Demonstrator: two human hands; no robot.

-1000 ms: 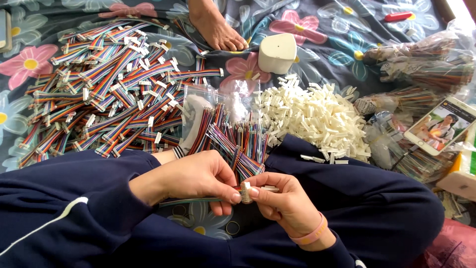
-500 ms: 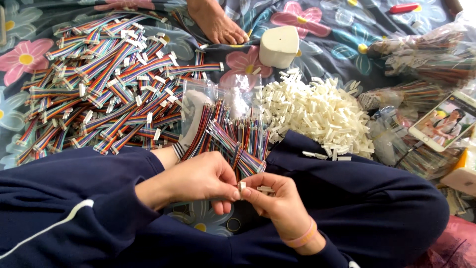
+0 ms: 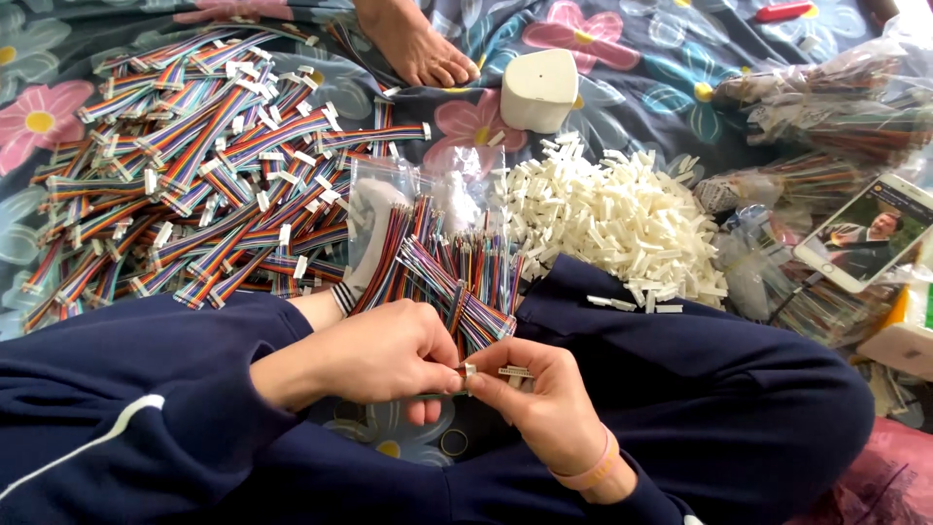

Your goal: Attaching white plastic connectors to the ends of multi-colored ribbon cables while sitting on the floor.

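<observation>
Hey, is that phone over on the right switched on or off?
On. The phone lies face up beside the bagged wires, and its screen is lit, showing a picture of a person.

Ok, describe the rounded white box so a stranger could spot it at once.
Start at the big heap of white connectors on the flowered cloth. Just beyond its far edge sits the white box, near a bare foot. It is one smooth, rounded block, far bigger than any connector.

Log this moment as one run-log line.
left hand: pinching ribbon cable end | right hand: holding small white connector against it | loose white connector pile ahead | finished rainbow cable pile left
</observation>
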